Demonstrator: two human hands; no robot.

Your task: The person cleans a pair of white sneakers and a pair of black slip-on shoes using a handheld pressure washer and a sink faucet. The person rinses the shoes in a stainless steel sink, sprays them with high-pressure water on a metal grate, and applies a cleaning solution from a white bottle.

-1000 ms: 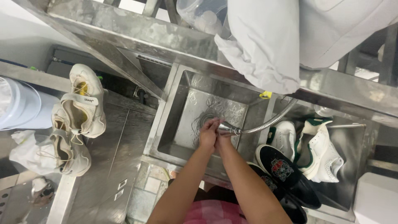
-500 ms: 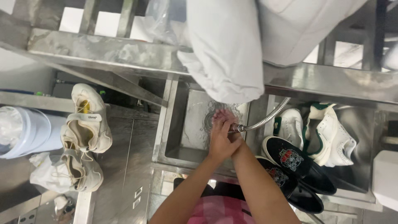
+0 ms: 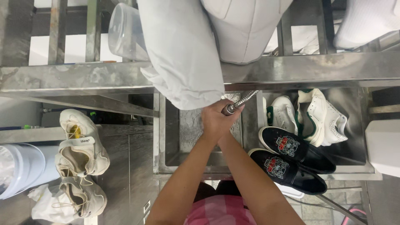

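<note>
Head view, looking straight down, listed left to right. Far left: a pale blue cylindrical plastic container (image 3: 18,168) lying at the frame edge, with a crumpled white plastic bag (image 3: 46,204) just below it. Next: a stainless steel bench (image 3: 125,166) carrying a pair of cream mesh sneakers (image 3: 81,158), one above the other, laces loose. Above: a steel rack of bars and rails (image 3: 75,79), with a clear plastic tub (image 3: 125,31) and pale grey and white cloth bundles (image 3: 183,58) resting on it. Centre: a square stainless steel sink basin (image 3: 183,137), wet inside. Both hands meet over the basin; the left hand (image 3: 212,125) and right hand (image 3: 223,118) are pressed together and closed around the nozzle end of a flexible metal spray hose (image 3: 239,102), which runs up and right under the rail. Which fingers belong to which hand cannot be told. Right: a second steel basin (image 3: 354,154) holding a pair of white sneakers with green trim (image 3: 312,114) and, touching them below, a pair of black slip-on shoes with red embroidered patches (image 3: 291,160). Far right: a white plastic box (image 3: 383,146).
</note>
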